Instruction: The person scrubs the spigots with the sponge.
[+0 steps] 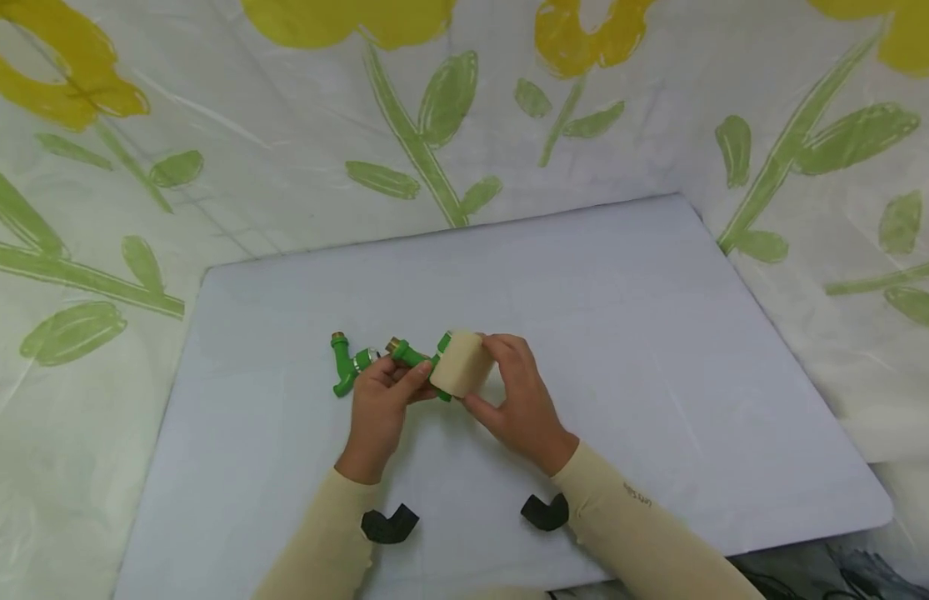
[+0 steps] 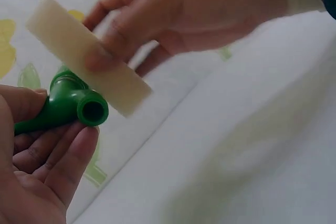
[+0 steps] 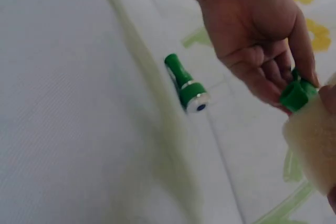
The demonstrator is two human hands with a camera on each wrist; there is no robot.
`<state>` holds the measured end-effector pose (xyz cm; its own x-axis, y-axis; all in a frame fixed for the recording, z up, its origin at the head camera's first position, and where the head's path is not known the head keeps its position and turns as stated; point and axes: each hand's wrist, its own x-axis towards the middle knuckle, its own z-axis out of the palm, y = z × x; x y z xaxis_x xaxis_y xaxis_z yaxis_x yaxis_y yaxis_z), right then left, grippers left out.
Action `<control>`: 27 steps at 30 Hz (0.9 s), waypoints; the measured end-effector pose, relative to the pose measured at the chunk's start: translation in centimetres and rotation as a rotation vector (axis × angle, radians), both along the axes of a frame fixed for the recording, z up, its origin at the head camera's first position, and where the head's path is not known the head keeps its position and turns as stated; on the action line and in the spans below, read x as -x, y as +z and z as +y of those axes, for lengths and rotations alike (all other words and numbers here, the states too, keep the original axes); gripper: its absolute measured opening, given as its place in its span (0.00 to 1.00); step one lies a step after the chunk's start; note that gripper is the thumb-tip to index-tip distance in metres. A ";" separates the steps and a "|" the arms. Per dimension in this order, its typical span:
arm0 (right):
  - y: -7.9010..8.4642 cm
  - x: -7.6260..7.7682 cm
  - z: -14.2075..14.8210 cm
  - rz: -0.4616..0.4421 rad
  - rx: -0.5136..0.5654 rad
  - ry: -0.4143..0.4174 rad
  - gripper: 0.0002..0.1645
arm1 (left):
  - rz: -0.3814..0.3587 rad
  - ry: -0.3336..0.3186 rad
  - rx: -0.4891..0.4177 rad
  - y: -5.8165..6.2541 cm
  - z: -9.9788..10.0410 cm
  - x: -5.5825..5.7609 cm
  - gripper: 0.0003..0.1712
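Observation:
My left hand point(image 1: 382, 408) grips a green plastic tap point(image 2: 63, 100) with a brass-coloured threaded end, its round spout opening facing the left wrist camera. In my right hand point(image 1: 520, 400) is a cream sponge block point(image 1: 461, 364), pinched between thumb and fingers. The sponge lies against or right beside the tap; exact contact is hard to tell. A second green tap point(image 1: 344, 365) lies on the table just left of my left hand, its silver ring and white end facing the right wrist camera.
Two black elbow-shaped pieces point(image 1: 390, 525) lie near the front of the white table point(image 1: 659, 333), one beside each forearm. White sheeting with painted yellow flowers point(image 1: 404, 125) stands behind the table and along its sides.

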<state>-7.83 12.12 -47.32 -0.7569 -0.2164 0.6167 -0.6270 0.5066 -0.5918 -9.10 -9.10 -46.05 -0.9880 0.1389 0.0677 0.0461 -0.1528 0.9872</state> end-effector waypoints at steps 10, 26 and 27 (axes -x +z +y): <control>-0.8 0.6 0.4 -0.002 -0.052 -0.005 0.44 | 0.000 -0.009 -0.022 0.5 -0.4 -0.3 0.18; -1.3 0.9 1.2 -0.258 0.119 0.218 0.42 | 0.068 -0.059 -0.037 0.1 -1.0 -0.1 0.15; -1.5 1.0 1.4 -0.332 0.171 0.281 0.41 | 0.084 -0.063 -0.028 0.1 -1.1 -0.1 0.15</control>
<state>-8.83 13.47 -48.77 -0.8460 -0.3576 0.3955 -0.4884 0.2224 -0.8438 -9.03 -10.17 -45.94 -0.9681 0.1970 0.1547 0.1182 -0.1855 0.9755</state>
